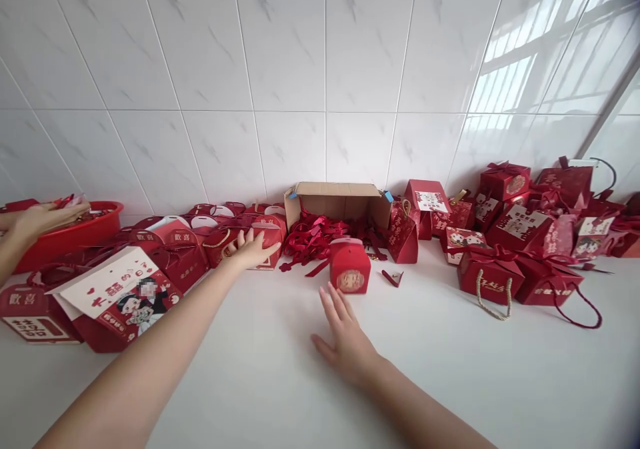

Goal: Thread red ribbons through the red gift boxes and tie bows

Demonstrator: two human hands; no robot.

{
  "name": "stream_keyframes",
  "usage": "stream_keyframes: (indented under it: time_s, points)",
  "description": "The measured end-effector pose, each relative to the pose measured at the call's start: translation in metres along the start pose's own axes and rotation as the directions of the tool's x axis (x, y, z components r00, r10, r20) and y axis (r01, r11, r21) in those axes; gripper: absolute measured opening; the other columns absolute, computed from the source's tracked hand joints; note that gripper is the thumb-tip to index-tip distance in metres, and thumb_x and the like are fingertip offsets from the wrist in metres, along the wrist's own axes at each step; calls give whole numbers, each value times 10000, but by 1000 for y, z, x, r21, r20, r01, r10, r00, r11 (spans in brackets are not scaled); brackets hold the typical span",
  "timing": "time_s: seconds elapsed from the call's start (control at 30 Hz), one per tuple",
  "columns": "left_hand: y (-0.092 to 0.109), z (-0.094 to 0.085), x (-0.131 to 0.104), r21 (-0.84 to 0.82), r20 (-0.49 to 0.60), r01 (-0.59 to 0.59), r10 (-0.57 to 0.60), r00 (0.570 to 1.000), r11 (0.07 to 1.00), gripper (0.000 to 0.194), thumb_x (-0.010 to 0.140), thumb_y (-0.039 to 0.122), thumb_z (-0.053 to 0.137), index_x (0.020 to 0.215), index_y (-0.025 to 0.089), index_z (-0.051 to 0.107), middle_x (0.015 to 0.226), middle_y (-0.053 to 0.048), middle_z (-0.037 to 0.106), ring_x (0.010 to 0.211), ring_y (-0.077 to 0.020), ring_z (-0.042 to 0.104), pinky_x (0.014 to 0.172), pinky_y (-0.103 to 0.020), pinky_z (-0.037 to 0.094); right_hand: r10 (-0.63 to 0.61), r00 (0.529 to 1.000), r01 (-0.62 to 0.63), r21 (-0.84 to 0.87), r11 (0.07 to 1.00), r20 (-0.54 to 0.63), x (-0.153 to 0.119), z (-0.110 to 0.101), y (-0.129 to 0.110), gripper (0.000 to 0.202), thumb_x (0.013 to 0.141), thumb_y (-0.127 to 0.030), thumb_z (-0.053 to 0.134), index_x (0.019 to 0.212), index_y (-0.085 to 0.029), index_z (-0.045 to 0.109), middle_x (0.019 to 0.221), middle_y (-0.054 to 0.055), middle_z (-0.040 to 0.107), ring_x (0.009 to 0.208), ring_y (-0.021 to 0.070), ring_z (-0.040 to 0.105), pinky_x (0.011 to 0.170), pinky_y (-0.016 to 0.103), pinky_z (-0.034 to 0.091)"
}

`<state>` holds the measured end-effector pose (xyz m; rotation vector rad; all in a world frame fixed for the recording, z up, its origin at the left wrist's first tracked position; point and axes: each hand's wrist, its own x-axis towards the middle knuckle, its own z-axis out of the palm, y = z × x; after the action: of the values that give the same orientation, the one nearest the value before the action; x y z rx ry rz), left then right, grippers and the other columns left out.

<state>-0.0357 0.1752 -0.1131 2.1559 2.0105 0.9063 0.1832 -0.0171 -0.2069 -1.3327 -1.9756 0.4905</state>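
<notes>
My left hand (251, 249) reaches out with fingers apart over a red gift box (273, 239) in the left-hand row; whether it touches the box I cannot tell. Just below a small red gift box (350, 267) with a gold round emblem, my right hand (345, 332) hovers or rests with its fingers spread, holding nothing. That small box stands upright in the middle of the table. Behind it, a cardboard box (337, 205) lies with its open side forward, and a heap of dark red ribbons (315, 237) spills from it.
Red gift boxes (183, 255) line the left side, with a white-topped box (117, 295) in front. Another person's hands (50, 219) are over a red basin (107, 219). More boxes (520, 229) pile up at right. A small ribbon piece (393, 277) lies near the middle. A tiled wall stands behind.
</notes>
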Motion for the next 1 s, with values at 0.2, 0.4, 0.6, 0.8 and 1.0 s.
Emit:
stream_keyframes:
  time_s: [0.2, 0.4, 0.6, 0.8, 1.0]
  points:
    - [-11, -15, -48, 65, 118, -238, 230, 966, 969, 450, 737, 398, 534, 1138, 193, 514, 1355, -185, 499, 1322, -388, 354, 1054, -615, 221, 123, 985, -119, 33, 992, -123, 7, -3, 10, 627, 904, -333, 463, 1481, -258, 230, 1578, 128, 128, 1452, 307, 126, 1093, 555, 314]
    - [13, -67, -155, -216, 236, -686, 719, 654, 695, 414, 734, 172, 566, 1137, 237, 498, 1299, -112, 519, 1241, -263, 489, 992, -382, 455, -61, 990, 90, 239, 967, -128, -6, -25, -15, 908, 784, -464, 656, 1494, -267, 125, 1570, 140, 111, 1457, 299, 82, 1125, 530, 262]
    - [33, -96, -206, -42, 183, -855, 845, 503, 518, 119, 815, 215, 615, 931, 236, 600, 1033, -76, 609, 1170, -268, 521, 946, -352, 479, -353, 935, 299, 461, 835, 33, -20, -49, -35, 786, 651, -420, 797, 1318, -258, 414, 1310, 122, 453, 1257, 264, 443, 1031, 418, 406]
    - [17, -98, -204, 97, 207, -740, 714, 669, 666, 438, 785, 536, 616, 1095, 227, 605, 1090, -109, 572, 1060, -305, 531, 839, -407, 498, -314, 934, 355, 564, 746, -173, -22, -54, -34, 406, 728, -600, 664, 734, -206, 564, 1040, 88, 540, 1083, 252, 537, 935, 423, 463]
    - [30, -91, -217, -201, 103, -447, 473, 875, 872, 177, 888, 392, 507, 971, 235, 512, 996, -64, 554, 1043, -234, 531, 853, -365, 498, -205, 975, 214, 590, 778, -84, -24, -58, -42, 360, 893, -328, 552, 564, -183, 532, 1125, 102, 586, 1199, 252, 501, 957, 410, 470]
